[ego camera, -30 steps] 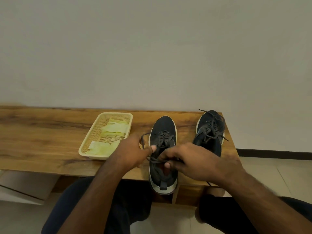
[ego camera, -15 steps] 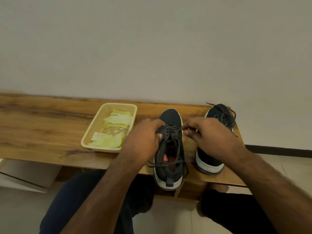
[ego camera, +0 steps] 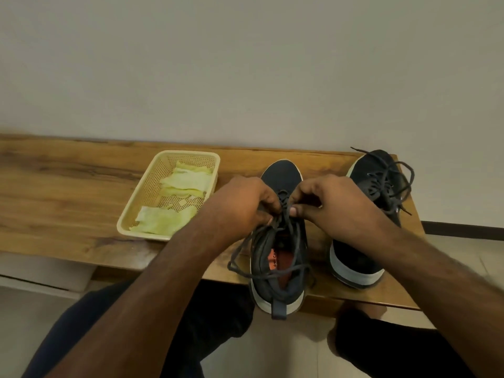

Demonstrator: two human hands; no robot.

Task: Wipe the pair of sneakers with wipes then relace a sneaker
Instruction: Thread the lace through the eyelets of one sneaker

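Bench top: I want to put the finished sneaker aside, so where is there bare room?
Bare wood runs left of the basket, up to the wall. The right end is crowded: both hands work the near sneaker, the second sneaker close beside it.

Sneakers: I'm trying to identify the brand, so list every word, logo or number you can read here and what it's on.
Nothing legible.
Near sneaker: marks on its orange insole are too blurred to read.
Far sneaker: no logo or label shows.
Basket and wipes: no text shows.
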